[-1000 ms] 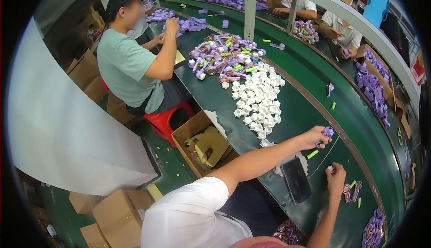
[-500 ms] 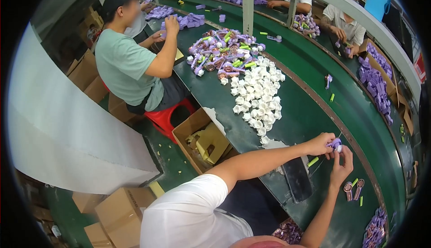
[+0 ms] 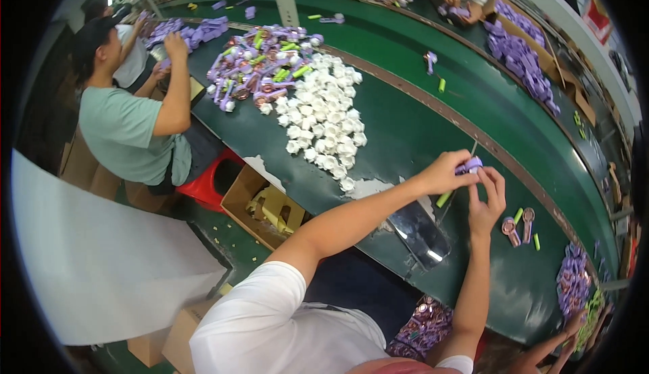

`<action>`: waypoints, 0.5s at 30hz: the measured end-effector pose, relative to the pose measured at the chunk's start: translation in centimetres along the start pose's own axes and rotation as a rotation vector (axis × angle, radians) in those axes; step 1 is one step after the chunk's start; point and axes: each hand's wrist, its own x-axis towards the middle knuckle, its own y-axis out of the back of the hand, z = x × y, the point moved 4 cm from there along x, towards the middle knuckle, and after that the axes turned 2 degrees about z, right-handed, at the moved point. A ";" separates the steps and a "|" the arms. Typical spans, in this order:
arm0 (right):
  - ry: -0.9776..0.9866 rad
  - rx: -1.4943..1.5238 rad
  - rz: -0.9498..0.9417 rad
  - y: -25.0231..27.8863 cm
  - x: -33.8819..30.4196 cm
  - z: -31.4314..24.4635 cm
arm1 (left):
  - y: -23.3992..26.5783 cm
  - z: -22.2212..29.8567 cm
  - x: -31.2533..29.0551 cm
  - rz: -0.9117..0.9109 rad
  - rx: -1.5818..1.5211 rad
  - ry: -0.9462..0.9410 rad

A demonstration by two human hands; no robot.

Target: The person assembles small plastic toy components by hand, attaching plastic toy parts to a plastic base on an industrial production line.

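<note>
A small purple plastic part (image 3: 471, 164) with a rounded end is held above the green table, mostly covered by fingers. My left hand (image 3: 447, 173) is closed around its left side. From the right, my right hand (image 3: 488, 198) pinches at its lower end with thumb and fingertips. Under the left hand lies a light-green cylinder (image 3: 443, 199). A black phone-like slab (image 3: 419, 234) rests nearer to me. Right of my right hand lie two round-headed pieces with copper-coloured rings, one at the left (image 3: 511, 230) and one at the right (image 3: 528, 224), with green cylinders beside them.
White cup-shaped pieces (image 3: 324, 117) are heaped left of my hands, next to a pile of purple assemblies (image 3: 253, 66). A belt (image 3: 399, 49) runs behind a raised brown edge. A co-worker in green (image 3: 128, 113) sits left; another person's hands (image 3: 564, 340) show lower right.
The view has turned, shifting the scene left and up. Both hands stay at the purple part, which is now more covered by fingers. Another person's hands have come into view at lower right.
</note>
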 end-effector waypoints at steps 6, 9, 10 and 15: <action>-0.382 0.532 0.058 0.2 -2.1 2.3 | -0.7 0.3 -0.5 -0.055 -0.106 0.054; -0.583 0.698 0.018 -0.4 -2.6 4.6 | -1.1 0.9 -0.4 -0.022 -0.314 0.031; -0.600 0.745 -0.006 -0.7 -2.6 4.5 | -1.0 0.9 -0.4 -0.065 -0.280 0.048; -0.663 0.866 -0.022 -1.4 -2.3 5.5 | -1.2 0.2 0.1 -0.001 -0.173 -0.033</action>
